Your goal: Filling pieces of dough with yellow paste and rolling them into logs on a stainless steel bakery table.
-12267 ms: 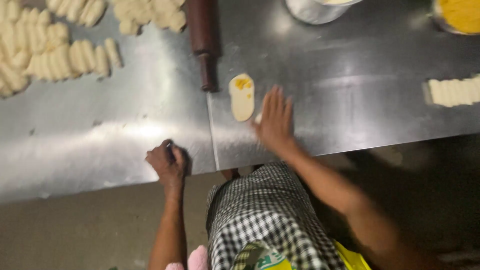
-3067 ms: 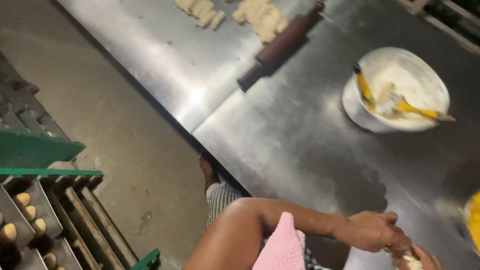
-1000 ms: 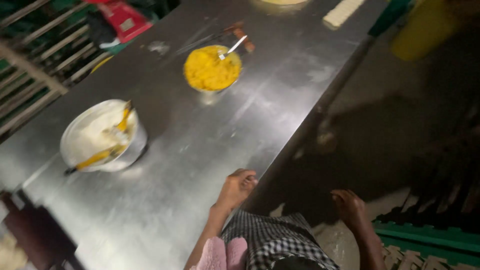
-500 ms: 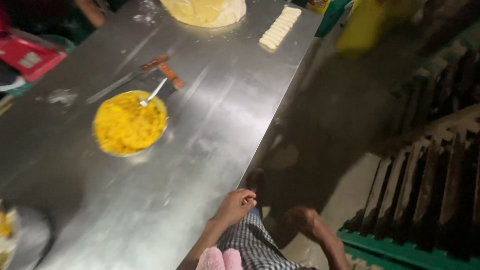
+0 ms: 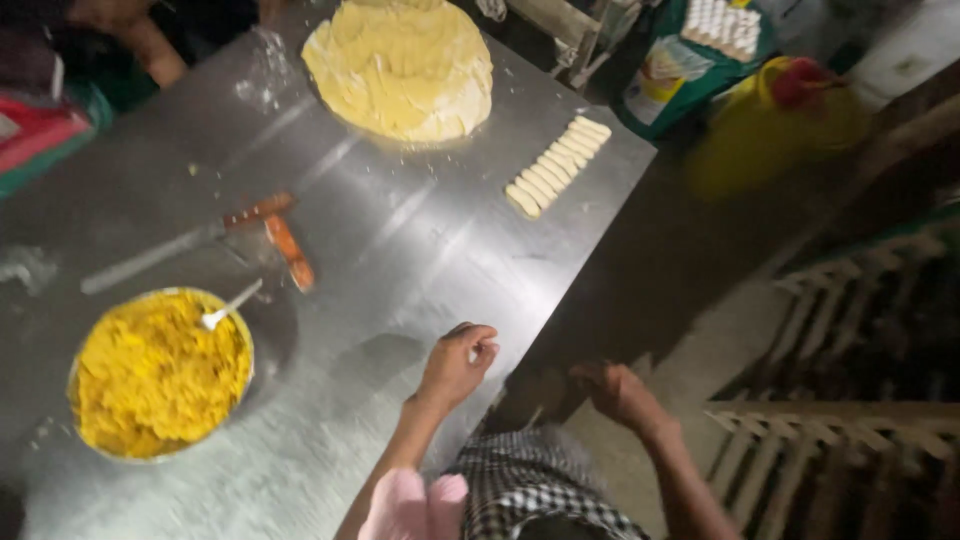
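The person's left hand [image 5: 458, 365] rested over the near edge of the steel table [image 5: 420, 240], fingers curled loosely inward toward the palm with nothing in them that I could see. The right hand [image 5: 618, 392] hung off the table, just past its near right edge, above the dark floor; it was blurred, fingers bent, and I could not tell whether it held anything.

To the left of the left hand sat a metal bowl of yellow filling [image 5: 160, 375] with a white spoon [image 5: 230, 305] stuck in it. Beyond the bowl lay two knives with orange handles [image 5: 285, 250], crossed near each other. Farther off, toward the right edge, a row of small dough pieces [image 5: 558, 166] lay side by side, and at the far end spread a large mound of pale dough [image 5: 400, 65].
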